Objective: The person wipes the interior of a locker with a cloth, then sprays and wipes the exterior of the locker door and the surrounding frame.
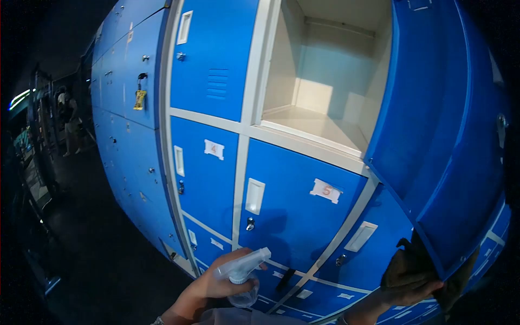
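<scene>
My left hand is wrapped round a clear spray bottle with a whitish trigger head, its nozzle pointing right. At lower right, my right hand grips a dark brown cloth against the bottom corner of an open blue locker door. The cloth lies on both sides of that corner, and some fingers are hidden behind the door and cloth. The door is swung out to the right. Its cream-coloured compartment shows a bare back wall and floor, partly in shadow.
Closed blue lockers stand below and left, with white recessed handles, keyed locks and paper labels numbered 4 and 5. A yellow tag hangs from a lock on the left bank. A dark aisle runs left, with a person far down it.
</scene>
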A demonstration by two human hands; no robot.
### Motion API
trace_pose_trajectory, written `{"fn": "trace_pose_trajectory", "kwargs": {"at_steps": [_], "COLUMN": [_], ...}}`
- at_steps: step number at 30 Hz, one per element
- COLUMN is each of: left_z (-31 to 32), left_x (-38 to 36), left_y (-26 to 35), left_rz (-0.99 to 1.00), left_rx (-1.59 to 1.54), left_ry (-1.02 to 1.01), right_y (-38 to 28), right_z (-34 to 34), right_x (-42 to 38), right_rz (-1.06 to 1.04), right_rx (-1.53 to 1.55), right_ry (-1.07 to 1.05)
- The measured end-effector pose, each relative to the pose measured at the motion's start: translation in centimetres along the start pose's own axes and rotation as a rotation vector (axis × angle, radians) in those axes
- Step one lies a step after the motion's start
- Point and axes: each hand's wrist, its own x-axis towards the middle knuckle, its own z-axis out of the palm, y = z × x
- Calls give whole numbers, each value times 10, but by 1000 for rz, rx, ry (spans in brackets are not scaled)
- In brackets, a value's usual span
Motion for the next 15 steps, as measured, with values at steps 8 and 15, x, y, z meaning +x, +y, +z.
{"fn": "trace_pose_trajectory", "kwargs": {"at_steps": [8, 15], "left_z": [-13, -12], "left_x": [-28, -35], "left_y": [13, 18], "left_rz": [-9, -17], "left_rx": [-20, -51], "left_ry": [231, 363], "right_y": [18, 37], "right_z": [14, 46], "right_x": [-53, -73], "right_rz": [37, -39], "right_rx": [162, 213], "right_ry": [-390, -919]}}
